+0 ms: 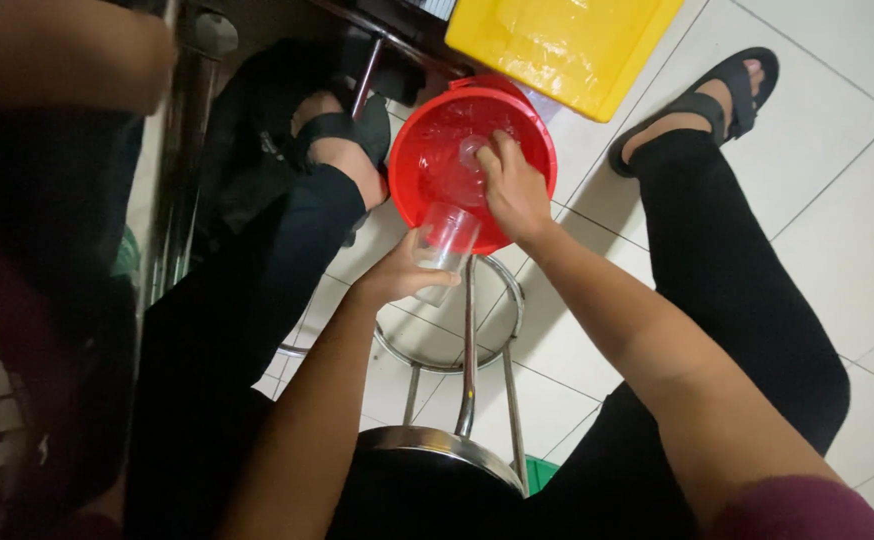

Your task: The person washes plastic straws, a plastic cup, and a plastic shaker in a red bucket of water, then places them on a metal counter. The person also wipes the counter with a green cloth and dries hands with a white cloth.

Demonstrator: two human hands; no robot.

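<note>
Clear plastic is what both hands are busy with. The left hand point(397, 275) has its grip closed around the side wall of a transparent cup point(445, 245), thumb on the near side, fingers wrapped behind, holding it upright just at the near rim of a red bucket point(427, 140). The right hand point(513, 190) reaches past that cup into the bucket, its grip closed narrow on a second clear cup point(473, 152) that sits in the water (the fingertips are partly hidden behind it, so the exact hold is hard to read).

Both cups look light and thin-walled, likely slippery when wet and easy to dent if squeezed hard; the side wall below the rim seems the safest place to hold them.

Outward from the hands: the bucket stands on a white tiled floor point(837, 230). Beyond the bucket, a yellow plastic crate point(557, 45) lies at the far edge. Below the left hand, the chrome ring and legs of a metal stool point(467, 370) show, with the person seated on it. Black trouser legs spread to either side, ending in black sandals point(727, 90).
</note>
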